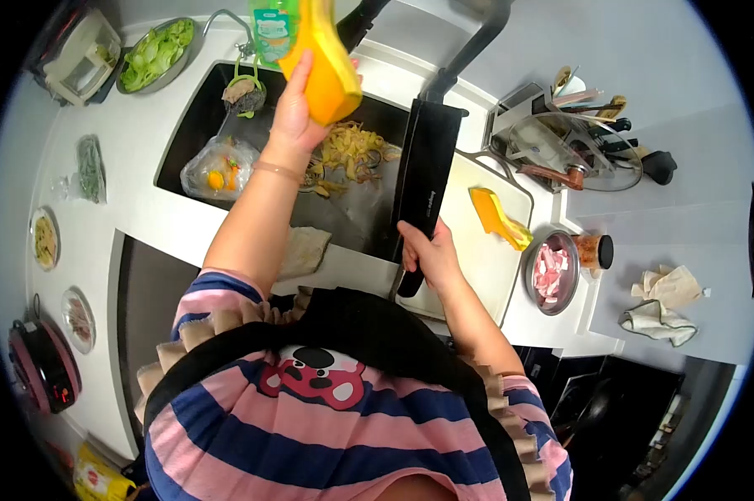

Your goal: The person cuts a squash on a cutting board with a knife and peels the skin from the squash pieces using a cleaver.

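Note:
My left hand (298,117) is wrapped round a large orange piece of squash (330,83), raised over the back of the black sink (185,138). My right hand (430,255) grips the handle of a black cleaver (431,159), whose broad blade lies over the sink's right edge and points away from me. To the right of the blade, on a white cutting board (477,271), rests a smaller slice of squash (498,219). Peelings (352,152) are heaped in the sink, beside a clear plastic bag (220,167) with orange scraps.
A bowl of pink meat (551,271) and a jar (592,250) stand right of the board. Behind them is a rack with knives and utensils (586,138). A bowl of green leaves (157,55) is at the back left. The faucet (227,17) rises behind the sink.

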Tool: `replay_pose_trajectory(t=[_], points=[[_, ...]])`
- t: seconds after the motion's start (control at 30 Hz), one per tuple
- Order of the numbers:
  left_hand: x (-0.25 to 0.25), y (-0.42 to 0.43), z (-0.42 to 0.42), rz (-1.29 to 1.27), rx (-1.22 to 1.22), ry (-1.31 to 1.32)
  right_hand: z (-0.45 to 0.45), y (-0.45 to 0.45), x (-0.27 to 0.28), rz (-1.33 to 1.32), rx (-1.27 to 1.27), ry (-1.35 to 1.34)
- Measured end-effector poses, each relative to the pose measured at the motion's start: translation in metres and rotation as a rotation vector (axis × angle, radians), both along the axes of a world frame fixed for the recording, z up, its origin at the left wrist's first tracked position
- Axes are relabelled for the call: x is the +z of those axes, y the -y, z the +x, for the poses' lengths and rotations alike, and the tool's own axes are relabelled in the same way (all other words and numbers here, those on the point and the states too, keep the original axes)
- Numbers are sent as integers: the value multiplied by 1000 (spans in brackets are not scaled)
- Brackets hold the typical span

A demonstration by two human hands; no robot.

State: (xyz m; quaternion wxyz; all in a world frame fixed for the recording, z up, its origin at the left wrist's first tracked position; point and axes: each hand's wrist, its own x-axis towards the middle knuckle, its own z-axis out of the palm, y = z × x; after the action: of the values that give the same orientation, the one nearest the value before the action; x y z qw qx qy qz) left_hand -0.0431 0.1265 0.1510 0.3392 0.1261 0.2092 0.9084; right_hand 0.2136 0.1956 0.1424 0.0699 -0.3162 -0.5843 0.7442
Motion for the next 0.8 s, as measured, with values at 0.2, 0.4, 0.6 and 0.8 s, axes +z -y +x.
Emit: replay_pose_trajectory(t=[0.2,0.4,0.6,0.8], points=[[-33,35,26,-154,-108,-130,-16,-15,-22,85,-10,297],[-37,63,86,-281,-276,139,-9,-4,-17,389,13,203],[-29,67,103,-267,-321,139,4,-5,-11,846,-96,-8],[-38,64,128,-292,-312,262,10,-5,37,1292,-17,-206]])
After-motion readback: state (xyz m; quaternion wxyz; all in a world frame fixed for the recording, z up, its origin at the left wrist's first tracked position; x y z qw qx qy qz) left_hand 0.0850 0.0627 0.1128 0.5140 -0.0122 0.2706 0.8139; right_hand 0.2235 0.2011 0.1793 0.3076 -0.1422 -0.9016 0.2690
